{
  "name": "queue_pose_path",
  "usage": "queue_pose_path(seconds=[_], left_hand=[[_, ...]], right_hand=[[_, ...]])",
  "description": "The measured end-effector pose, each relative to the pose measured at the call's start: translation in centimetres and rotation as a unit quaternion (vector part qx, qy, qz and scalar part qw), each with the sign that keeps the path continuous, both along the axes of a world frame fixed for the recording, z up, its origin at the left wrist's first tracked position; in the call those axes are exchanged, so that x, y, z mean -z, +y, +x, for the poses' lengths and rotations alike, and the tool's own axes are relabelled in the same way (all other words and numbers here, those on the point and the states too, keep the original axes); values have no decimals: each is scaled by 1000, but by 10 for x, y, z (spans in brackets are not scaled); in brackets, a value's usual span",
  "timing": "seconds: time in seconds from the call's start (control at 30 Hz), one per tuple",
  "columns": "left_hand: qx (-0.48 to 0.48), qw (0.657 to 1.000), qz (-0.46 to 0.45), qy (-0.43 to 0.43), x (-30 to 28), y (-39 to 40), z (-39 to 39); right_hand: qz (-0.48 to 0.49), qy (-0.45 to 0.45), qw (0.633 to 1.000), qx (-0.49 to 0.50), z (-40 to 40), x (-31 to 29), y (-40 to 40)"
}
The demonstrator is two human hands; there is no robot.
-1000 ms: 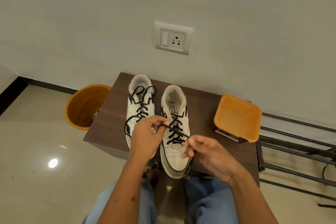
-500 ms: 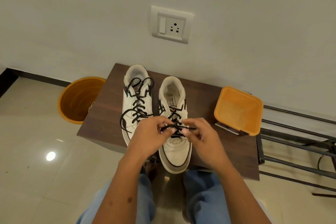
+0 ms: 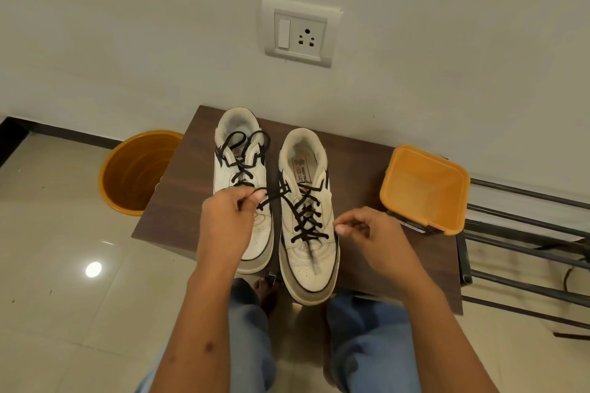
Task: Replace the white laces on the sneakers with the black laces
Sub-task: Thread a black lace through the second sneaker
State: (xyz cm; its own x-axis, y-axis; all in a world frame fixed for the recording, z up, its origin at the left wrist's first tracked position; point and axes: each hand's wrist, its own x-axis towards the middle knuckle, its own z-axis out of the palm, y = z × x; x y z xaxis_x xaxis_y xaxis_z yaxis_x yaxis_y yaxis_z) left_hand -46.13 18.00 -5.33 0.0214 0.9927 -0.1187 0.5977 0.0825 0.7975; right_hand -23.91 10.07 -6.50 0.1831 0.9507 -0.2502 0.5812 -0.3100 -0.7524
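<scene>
Fingers, left hand: the left hand [image 3: 228,226] has its fingers [image 3: 252,199] curled, pinching the free end of the black lace [image 3: 308,217] just left of the right sneaker.
Fingers, right hand: the right hand [image 3: 372,233] has thumb and forefinger pressed together at the right edge of the same sneaker; it looks like a pinch on the other lace end, but the lace between those fingers [image 3: 343,226] is too thin to make out.
Lace: black, crossed several times up the right sneaker [image 3: 308,233], with one strand running taut from the upper eyelets to the left hand.
Handling, as a judgement: the lace should be light, soft and limp, so it will sag and twist unless kept under gentle pull; the stiff tip is the best place to hold for threading, and a pinch close to the eyelet gives most control.
Sneakers: both white, side by side on the tabletop [image 3: 360,175], toes toward the near edge; the left sneaker [image 3: 241,169] already carries a black lace with loose loops at its far end, partly behind the left hand.
Progress, as a judgement: no white lace shows on either sneaker; the top of the right one appears not yet laced.
Right of the sneakers: an orange tub [image 3: 424,188] on the tabletop, with a metal rack [image 3: 526,233] beyond it.
Left: an orange bucket [image 3: 134,172] on the floor.
Far: a wall socket [image 3: 300,32] above the tabletop.
</scene>
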Motion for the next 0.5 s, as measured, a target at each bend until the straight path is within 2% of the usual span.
queue_pose_path(seconds=[0.13, 0.23, 0.37, 0.5], left_hand=[[85, 996, -30, 7, 0, -1, 6], [150, 988, -23, -36, -2, -2, 15], [170, 983, 6, -68, -3, -1, 18], [197, 978, 4, -75, -4, -1, 19]], right_hand=[[25, 37, 999, -23, -18, 0, 6], [54, 33, 997, -34, -40, 2, 12], [111, 41, 993, 19, -51, 2, 18], [144, 75, 987, 17, -53, -1, 21]])
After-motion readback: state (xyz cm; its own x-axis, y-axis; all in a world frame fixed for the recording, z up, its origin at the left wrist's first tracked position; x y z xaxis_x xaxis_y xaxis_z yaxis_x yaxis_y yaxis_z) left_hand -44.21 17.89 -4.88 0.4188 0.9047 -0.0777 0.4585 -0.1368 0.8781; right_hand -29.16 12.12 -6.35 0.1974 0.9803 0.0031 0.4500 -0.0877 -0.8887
